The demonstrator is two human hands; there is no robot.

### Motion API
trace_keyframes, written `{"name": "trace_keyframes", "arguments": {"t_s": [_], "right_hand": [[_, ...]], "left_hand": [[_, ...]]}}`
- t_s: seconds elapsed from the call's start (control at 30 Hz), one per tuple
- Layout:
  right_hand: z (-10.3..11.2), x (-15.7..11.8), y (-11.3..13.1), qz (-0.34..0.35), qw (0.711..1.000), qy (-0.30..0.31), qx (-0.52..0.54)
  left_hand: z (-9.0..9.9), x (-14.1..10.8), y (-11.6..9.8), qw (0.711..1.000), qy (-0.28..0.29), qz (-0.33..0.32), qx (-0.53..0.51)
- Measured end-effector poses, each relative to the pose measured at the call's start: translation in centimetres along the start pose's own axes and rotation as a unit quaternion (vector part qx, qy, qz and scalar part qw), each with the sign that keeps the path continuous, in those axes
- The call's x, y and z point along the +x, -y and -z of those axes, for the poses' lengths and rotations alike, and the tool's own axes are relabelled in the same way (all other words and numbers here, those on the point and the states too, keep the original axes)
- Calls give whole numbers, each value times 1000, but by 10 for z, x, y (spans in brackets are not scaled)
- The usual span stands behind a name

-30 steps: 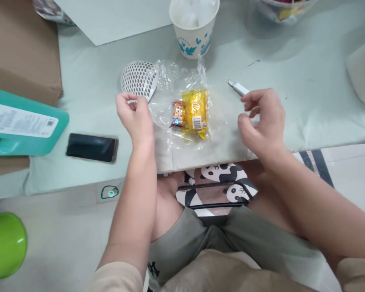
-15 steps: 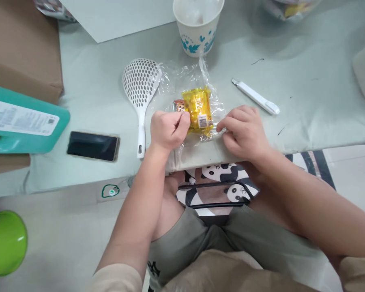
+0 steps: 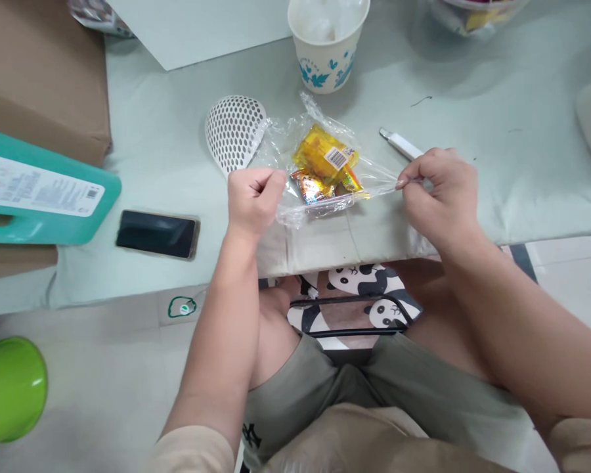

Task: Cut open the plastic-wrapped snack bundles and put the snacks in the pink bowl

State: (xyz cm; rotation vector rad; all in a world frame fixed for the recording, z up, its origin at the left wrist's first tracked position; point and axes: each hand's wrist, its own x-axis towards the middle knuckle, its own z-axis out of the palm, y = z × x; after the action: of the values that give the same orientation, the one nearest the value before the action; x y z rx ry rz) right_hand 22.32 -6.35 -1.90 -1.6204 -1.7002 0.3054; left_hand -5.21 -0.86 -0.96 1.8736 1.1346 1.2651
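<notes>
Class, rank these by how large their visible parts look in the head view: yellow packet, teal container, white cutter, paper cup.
1. Teal container, cut off by the left edge
2. Paper cup
3. Yellow packet
4. White cutter, partly hidden by the right hand

place: looks like some kinda home tbh, can't tell which room | giveaways: your shorts (image 3: 295, 387), phone (image 3: 157, 234) on your cloth-covered counter (image 3: 512, 177) | down by you: panda-print thing (image 3: 349, 316), tiled floor (image 3: 113, 374), lime-green tub (image 3: 14, 394)
</notes>
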Motion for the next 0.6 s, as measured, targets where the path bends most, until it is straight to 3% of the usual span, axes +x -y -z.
{"name": "trace_keyframes", "arguments": {"t_s": [0.13, 0.33, 0.47, 0.6], "right_hand": [[1, 0, 0, 7, 1000, -27, 4], [-1, -2, -4, 12, 999, -41, 10], [-5, -6, -3, 55, 998, -39, 17], [-11, -11, 6, 152, 988, -18, -3]], "left_hand": [[2, 2, 1, 999, -19, 26, -3], [2, 4, 12, 997, -71, 10, 32], [-1, 3, 11, 1000, -13, -2, 25], [-10, -8, -5, 996, 27, -77, 42]]}}
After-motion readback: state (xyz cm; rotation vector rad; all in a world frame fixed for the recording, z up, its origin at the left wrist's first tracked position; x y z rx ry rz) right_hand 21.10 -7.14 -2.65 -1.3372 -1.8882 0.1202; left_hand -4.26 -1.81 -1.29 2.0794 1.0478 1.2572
